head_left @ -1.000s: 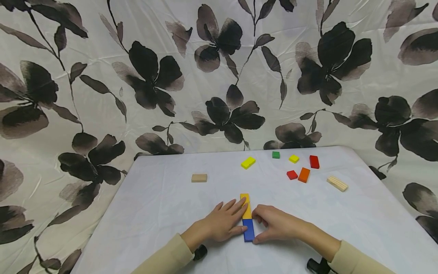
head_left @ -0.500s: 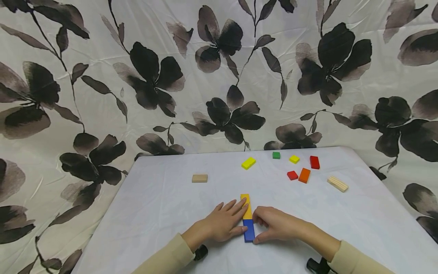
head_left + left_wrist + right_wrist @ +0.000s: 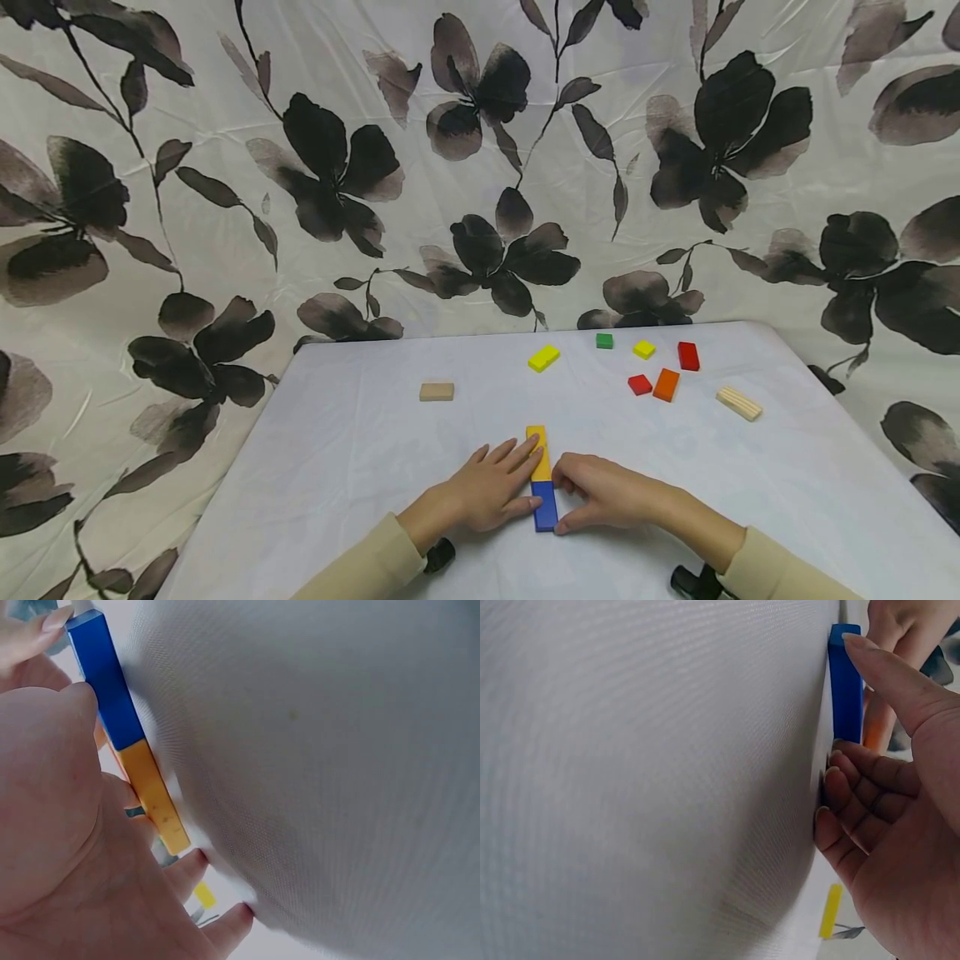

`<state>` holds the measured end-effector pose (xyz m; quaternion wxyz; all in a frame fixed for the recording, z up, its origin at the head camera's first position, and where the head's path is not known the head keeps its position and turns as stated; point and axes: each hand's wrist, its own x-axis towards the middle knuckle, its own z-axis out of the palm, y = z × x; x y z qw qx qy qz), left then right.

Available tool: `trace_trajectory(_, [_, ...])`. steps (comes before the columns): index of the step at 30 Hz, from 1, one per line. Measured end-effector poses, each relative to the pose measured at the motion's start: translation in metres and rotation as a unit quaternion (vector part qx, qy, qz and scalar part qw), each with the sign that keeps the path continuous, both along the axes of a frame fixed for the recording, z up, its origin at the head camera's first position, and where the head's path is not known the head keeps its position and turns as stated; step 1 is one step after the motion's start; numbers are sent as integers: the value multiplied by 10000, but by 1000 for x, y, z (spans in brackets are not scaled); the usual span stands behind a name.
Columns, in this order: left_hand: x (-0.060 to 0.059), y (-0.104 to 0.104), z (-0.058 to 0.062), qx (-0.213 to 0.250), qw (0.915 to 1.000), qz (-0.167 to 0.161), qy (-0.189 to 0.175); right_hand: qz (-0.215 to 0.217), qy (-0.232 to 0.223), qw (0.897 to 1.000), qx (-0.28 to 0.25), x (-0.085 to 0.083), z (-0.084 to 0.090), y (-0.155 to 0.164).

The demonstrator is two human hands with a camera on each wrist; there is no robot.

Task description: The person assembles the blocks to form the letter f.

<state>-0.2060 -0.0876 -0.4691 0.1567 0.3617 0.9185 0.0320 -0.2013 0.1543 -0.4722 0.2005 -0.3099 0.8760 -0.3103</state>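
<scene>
Blue block (image 3: 545,504) and yellow-orange block (image 3: 538,452) lie end to end near the front of the white tabletop (image 3: 360,450), squeezed between both hands, seemingly to square them into one line. Left hand (image 3: 487,487) lays straight fingers flat along their left side; right hand (image 3: 607,492) curls fingers and thumb against the blue block's right edge. Farther back lie two yellow blocks, two red, one orange, one green and two plain wooden ones.

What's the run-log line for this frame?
left hand: straight fingers against yellow-orange block | right hand: touches blue block | blocks end to end on table
</scene>
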Motion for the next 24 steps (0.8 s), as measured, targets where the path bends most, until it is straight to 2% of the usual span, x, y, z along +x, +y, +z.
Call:
trace_trajectory(8, [-1, 0, -3, 27, 10000, -39, 36, 26, 25, 10000, 67, 0, 1, 1])
trace_trajectory(17, [-6, -2, -13, 194, 9997, -94, -60, 38, -10, 10000, 86, 0, 2, 0])
trace_trajectory(24, [-4, -1, -3, 134, 9998, -116, -53, 7, 5, 9999, 101, 0, 4, 6])
